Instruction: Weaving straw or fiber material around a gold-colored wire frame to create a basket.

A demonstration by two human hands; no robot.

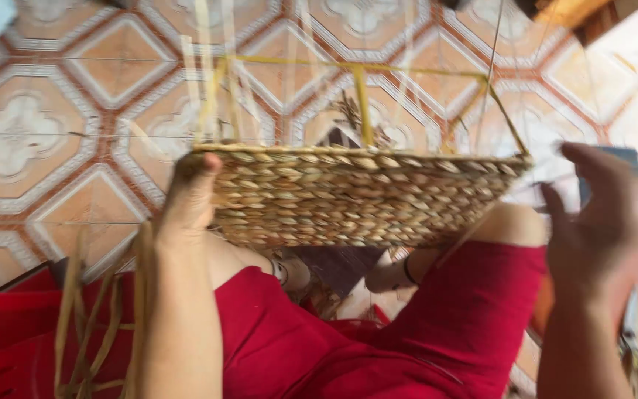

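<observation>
Observed: a half-woven basket (348,196) of plaited straw-coloured fibre rests across the person's knees, its woven wall facing the camera, with a thin yellow frame (363,100) and loose upright strands rising from its rim. The left hand (190,193) holds the basket's left end, thumb over the rim; that grip is closed on the weave. The right hand (592,214) is just beside the right end, apart from the basket, fingers spread wide and holding nothing. The frame is blurred by motion, so finer finger placement cannot be told.

Judgement: the work in hand appears to be turning or steadying the basket. It would be done well by keeping the left hold firm at the rim, bringing the right hand onto the opposite end, and keeping the upright strands unbent.

Surroundings: no work surface is visible; the basket sits on the lap above red clothing (378,332). Loose dry strands (90,325) hang at lower left. The floor (60,111) is patterned tile in orange and white
</observation>
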